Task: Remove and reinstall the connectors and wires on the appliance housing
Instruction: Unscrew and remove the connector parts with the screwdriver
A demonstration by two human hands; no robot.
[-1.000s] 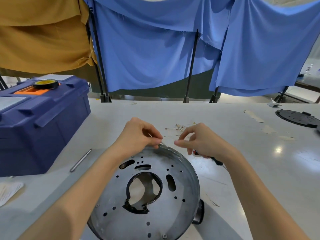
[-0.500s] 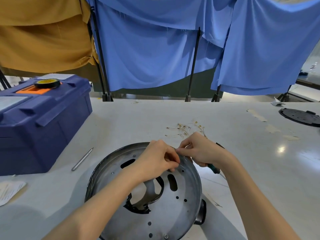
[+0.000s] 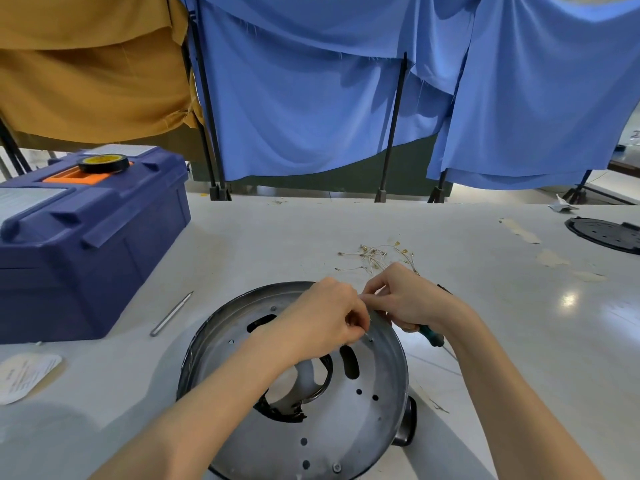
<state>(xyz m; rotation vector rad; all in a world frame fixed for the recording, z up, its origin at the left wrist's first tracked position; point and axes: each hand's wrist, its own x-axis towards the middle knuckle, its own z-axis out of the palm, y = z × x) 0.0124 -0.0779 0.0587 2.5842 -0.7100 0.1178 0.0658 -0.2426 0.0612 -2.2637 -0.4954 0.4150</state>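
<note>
as hands pinch wire over housing, toolbox closed

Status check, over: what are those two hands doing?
Left hand, right hand pinching small part over housing rim. Loose wires beyond. Teal-handled tool under right wrist.

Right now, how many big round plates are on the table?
2. The silver housing lies front and centre; a black disc sits far right, partly cut off. None looks hidden.
</note>
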